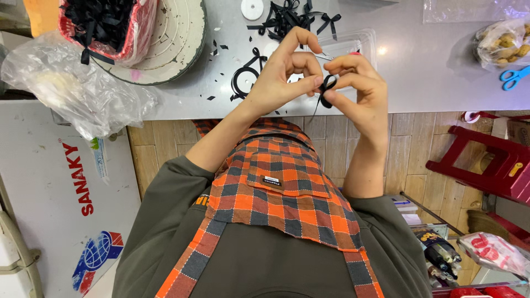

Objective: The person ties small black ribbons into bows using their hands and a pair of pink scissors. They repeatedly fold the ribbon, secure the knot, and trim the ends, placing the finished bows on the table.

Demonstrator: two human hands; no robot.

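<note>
Here, both hands' fingers [320, 81] pinch a (seemingly looped) black ribbon [327, 85].

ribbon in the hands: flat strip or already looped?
Looped. The black ribbon forms a small loop pinched between the fingers of the left hand and right hand, a thin tail hanging below.

Single view only, camera worn on my head. Looks steeply down past my apron [276, 182] to my hands, close range. Table edge [386, 102] crosses upper frame; floor [408, 143] visible below. No second view to overlap.
</note>
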